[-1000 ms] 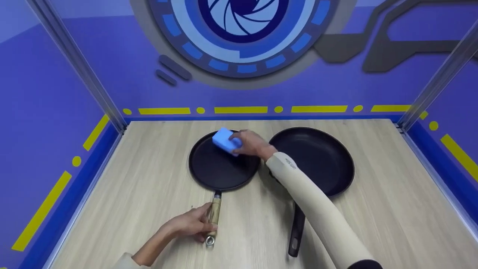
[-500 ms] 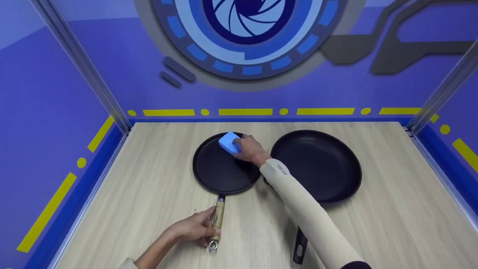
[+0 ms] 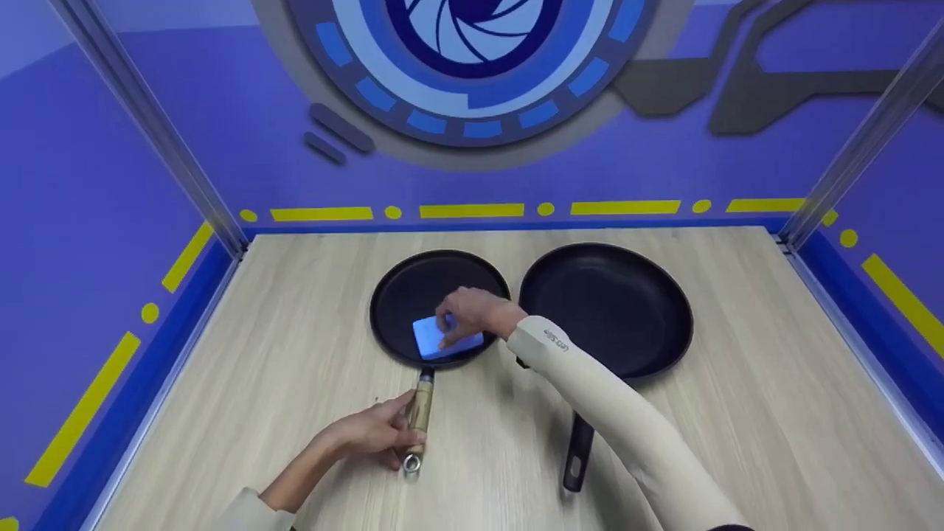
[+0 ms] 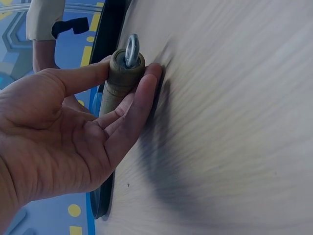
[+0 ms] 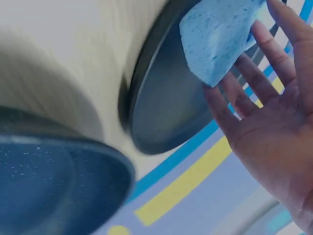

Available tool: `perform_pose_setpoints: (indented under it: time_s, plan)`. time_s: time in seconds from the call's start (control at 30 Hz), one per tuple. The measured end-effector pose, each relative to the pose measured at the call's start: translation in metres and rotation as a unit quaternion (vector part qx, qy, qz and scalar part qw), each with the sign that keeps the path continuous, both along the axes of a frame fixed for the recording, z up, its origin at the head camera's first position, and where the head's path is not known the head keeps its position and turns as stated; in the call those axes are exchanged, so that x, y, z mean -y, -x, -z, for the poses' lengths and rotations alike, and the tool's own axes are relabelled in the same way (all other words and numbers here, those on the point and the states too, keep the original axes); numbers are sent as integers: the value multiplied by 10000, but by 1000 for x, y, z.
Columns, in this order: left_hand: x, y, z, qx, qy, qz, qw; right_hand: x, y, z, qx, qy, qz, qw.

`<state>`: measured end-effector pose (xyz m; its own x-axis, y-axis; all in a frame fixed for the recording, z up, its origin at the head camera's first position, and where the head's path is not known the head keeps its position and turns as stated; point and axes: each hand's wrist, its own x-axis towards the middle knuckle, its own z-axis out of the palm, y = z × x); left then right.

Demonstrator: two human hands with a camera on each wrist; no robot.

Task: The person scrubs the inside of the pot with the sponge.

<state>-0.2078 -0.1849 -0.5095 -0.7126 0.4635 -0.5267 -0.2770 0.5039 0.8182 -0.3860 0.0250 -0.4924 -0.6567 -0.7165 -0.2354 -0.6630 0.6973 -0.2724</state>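
Note:
A flat black pan [image 3: 402,295] lies on the table, its wooden handle [image 3: 421,409] toward the person. My left hand [image 3: 372,431] grips that handle near its metal ring [image 3: 411,463]; in the left wrist view the thumb and fingers pinch it from both sides. Over the near half of the same pan, my right hand [image 3: 472,313] holds a blue sponge [image 3: 428,341] against the cooking surface. Fingertips and thumb pinch the sponge [image 5: 215,39] along its edges in the right wrist view, the palm away from it.
Right of the flat pan stands a larger, deeper black frying pan [image 3: 612,295], its black handle [image 3: 579,453] partly under the right forearm. The wooden table [image 3: 295,324] is bounded by blue-purple panels [image 3: 177,147] and metal posts.
The right hand has drawn the sponge from the far edge of the flat pan to its near edge, and the sponge has turned. The left hand keeps its grip on the handle.

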Motion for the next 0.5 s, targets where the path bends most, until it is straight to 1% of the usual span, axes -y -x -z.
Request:
perform_pose_setpoints:
  time_s: [0.13, 0.27, 0.37, 0.43, 0.5]
  plan:
    - [3, 3, -1, -86, 141, 10, 9999, 1, -6, -4, 8, -194, -72, 9998]
    - [4, 2, -2, -97, 219, 68, 9997, -3, -4, -1, 26, -37, -209, 9998]
    - [3, 1, -1, -56, 157, 123, 9998, -10, 3, 4, -43, 154, -221, 9996]
    - [1, 1, -1, -61, 151, 156, 9997, -16, 11, 7, -200, 207, -111, 9995]
    - [-2, 0, 1, -59, 127, 173, 9998, -21, 19, 8, -394, 150, 60, 9991]
